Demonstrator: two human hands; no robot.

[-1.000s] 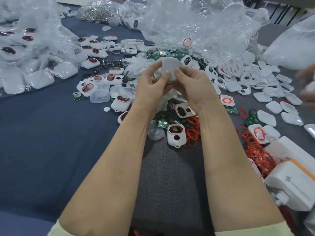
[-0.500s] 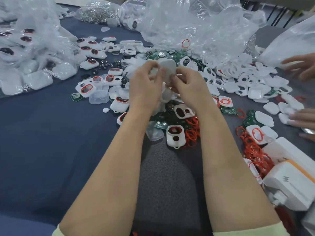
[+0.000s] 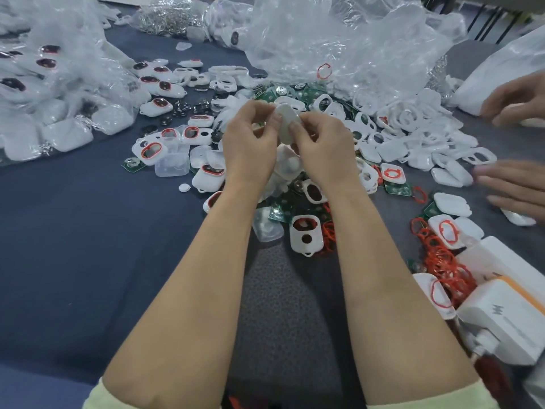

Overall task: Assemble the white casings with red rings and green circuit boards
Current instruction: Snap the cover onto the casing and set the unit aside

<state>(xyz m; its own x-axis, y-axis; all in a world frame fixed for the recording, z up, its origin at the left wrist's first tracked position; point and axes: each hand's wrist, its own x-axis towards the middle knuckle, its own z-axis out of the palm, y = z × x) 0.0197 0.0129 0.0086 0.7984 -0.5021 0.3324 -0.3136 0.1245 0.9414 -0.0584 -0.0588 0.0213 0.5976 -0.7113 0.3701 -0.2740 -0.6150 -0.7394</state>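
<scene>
Over a dark blue cloth [image 3: 73, 246] strewn with casings, red rings [image 3: 442, 261] and plastic bags [image 3: 339, 39], left hand [image 3: 250, 146] and right hand [image 3: 321, 146] together pinch one white casing [image 3: 287, 122].

Seen from the worker's own head: a pale yellow-green left sleeve [image 3: 95, 399] and a matching right sleeve [image 3: 483, 397] show only as soft, plain edges at the near border of the view, left and right. Beyond them the left forearm [image 3: 182, 290] and right forearm [image 3: 383, 276] are bare. The left hand [image 3: 250, 149] and right hand [image 3: 321, 149] are ungloved, with short thumbnails.
</scene>
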